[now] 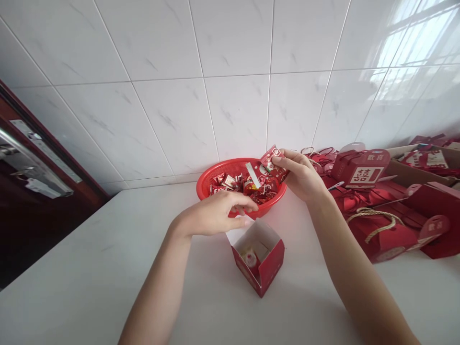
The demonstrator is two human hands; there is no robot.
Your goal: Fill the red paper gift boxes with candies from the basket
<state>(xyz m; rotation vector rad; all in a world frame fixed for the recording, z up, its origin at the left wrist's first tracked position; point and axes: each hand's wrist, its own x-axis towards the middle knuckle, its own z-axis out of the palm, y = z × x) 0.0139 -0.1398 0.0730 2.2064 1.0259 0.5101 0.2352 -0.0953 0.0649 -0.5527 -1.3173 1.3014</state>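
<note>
My right hand [300, 175] pinches a small red printed packet [270, 159] above the right side of a red plastic basket [203, 184]. Several red and white wrapped packets [230, 182] lie in this basket. Over the near rim of the basket reaches my left hand [219, 212], thumb and fingers apart, with nothing visible in it. Its thumb is at the raised white flap of a red gift box [275, 263]; I cannot tell whether they touch. The box stands with its top open, and a small red and pale wrapped item [250, 258] lies inside.
On the right, red gift boxes [366, 167] are heaped, some with twisted rope handles [375, 214]. Behind them is a cardboard carton [398, 151] with more red pieces. White wall tiles [237, 110] rise behind the white table [143, 268]. A dark door [36, 191] is at the left.
</note>
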